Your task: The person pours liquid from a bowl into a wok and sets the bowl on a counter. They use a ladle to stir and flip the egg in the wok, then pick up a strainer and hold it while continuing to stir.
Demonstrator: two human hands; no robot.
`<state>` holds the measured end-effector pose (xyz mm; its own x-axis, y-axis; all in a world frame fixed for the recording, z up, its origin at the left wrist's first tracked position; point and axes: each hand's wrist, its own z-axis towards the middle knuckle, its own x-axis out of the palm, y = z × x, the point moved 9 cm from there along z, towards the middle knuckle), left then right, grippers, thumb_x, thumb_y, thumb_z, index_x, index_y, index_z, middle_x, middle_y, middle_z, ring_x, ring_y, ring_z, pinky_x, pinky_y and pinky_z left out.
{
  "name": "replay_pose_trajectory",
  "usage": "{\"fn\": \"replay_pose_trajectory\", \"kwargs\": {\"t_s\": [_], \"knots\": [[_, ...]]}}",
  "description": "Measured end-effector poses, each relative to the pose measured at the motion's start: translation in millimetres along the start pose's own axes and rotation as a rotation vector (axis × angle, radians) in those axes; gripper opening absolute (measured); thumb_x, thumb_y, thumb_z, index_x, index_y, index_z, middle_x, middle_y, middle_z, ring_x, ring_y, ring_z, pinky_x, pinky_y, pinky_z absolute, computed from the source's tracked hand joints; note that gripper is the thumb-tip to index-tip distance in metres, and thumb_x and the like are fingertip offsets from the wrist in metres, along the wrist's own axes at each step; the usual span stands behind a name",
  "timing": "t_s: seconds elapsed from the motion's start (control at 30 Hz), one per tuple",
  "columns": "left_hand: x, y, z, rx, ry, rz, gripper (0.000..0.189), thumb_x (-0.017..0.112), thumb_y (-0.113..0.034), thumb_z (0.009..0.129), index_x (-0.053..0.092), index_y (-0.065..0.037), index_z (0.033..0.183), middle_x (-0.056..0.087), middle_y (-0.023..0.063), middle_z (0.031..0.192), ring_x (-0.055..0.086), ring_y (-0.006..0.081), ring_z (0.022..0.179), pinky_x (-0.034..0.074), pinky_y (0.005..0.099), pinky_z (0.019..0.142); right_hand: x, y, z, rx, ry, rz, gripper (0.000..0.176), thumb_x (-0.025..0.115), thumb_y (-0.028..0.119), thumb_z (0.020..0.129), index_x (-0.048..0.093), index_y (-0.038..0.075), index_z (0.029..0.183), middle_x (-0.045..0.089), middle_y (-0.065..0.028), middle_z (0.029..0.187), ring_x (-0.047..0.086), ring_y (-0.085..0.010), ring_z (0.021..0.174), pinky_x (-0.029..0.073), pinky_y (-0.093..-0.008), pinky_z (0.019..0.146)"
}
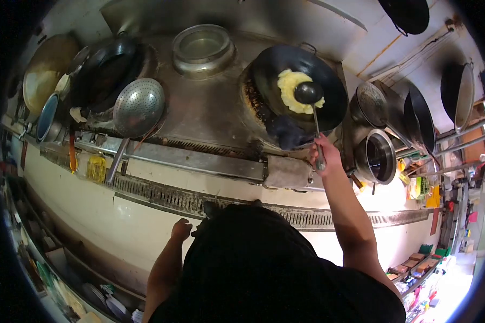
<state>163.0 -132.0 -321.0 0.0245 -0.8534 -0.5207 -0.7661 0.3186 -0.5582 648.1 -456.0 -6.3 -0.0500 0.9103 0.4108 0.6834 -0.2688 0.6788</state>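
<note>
My right hand [323, 154] is wrapped around the handle of a ladle [308, 93], whose dark round bowl rests on yellow cooked egg [289, 85]. The egg lies spread in a black wok [333, 102] on the right burner. A dark cloth [285, 132] covers the wok's near edge, just left of the ladle handle. Down beside my body, away from the stove, my left hand [182, 230] hangs with its fingers curled in, and nothing shows in it.
A perforated strainer [140, 106] lies at the stove's left, near another dark wok [105, 75]. Behind is a round metal pot [202, 48] of liquid. A pot of dark liquid [379, 157] stands right of my right hand. A folded cloth [289, 171] hangs on the front rail.
</note>
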Motion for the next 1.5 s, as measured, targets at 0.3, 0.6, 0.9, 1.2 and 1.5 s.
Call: {"fn": "replay_pose_trajectory", "kwargs": {"t_s": [0.3,0.6,0.9,1.2,1.5], "knots": [[43,58,1,-0.208,0.083,-0.139,0.032,0.064,-0.03,0.079,0.061,-0.007,0.101,0.062,0.0148,0.106,0.058,0.0288,0.102,0.045,0.0342,0.089,26,-4,5,0.15,0.19,0.167,0.024,0.053,0.012,0.085,0.045,0.022,0.106,0.053,-0.0021,0.064,0.049,-0.0116,0.044,0.042,-0.025,0.037],[3,13,9,0.197,-0.008,0.115,0.024,0.056,-0.025,0.079,0.064,-0.005,0.089,0.06,0.0138,0.107,0.058,0.029,0.098,0.047,0.0357,0.085,13,-5,-24,0.084,0.07,0.149,0.044,0.054,0.014,0.084,0.036,0.025,0.123,0.051,-0.0018,0.064,0.048,-0.0118,0.045,0.039,-0.0238,0.036],[-56,-183,32,0.396,-0.04,0.09,0.024,0.052,-0.024,0.087,0.058,-0.004,0.099,0.063,0.0144,0.091,0.062,0.0326,0.08,0.049,0.042,0.068,5,36,-37,-0.393,-0.169,-1.01,0.064,0.054,0.003,0.075,0.037,0.007,0.136,0.062,-0.0122,0.078,0.053,-0.018,0.05,0.045,-0.0326,0.046],[13,-477,29,0.146,0.43,-0.701,0.04,0.06,-0.026,0.086,0.048,-0.004,0.117,0.058,0.0116,0.104,0.059,0.0237,0.094,0.049,0.038,0.082,-50,90,-126,-0.513,-0.123,-1.39,0.064,0.06,0.006,0.071,0.042,0.01,0.132,0.061,-0.0248,0.087,0.061,-0.0382,0.079,0.047,-0.0384,0.071],[72,-578,101,-0.093,0.111,-1.523,0.025,0.059,-0.013,0.076,0.054,-0.005,0.1,0.057,0.012,0.093,0.06,0.0278,0.082,0.051,0.0398,0.063,-81,146,-130,-0.349,0.158,-1.961,0.06,0.058,0.018,0.074,0.041,0.019,0.132,0.061,-0.0211,0.077,0.06,-0.0385,0.072,0.048,-0.0451,0.068]]}}
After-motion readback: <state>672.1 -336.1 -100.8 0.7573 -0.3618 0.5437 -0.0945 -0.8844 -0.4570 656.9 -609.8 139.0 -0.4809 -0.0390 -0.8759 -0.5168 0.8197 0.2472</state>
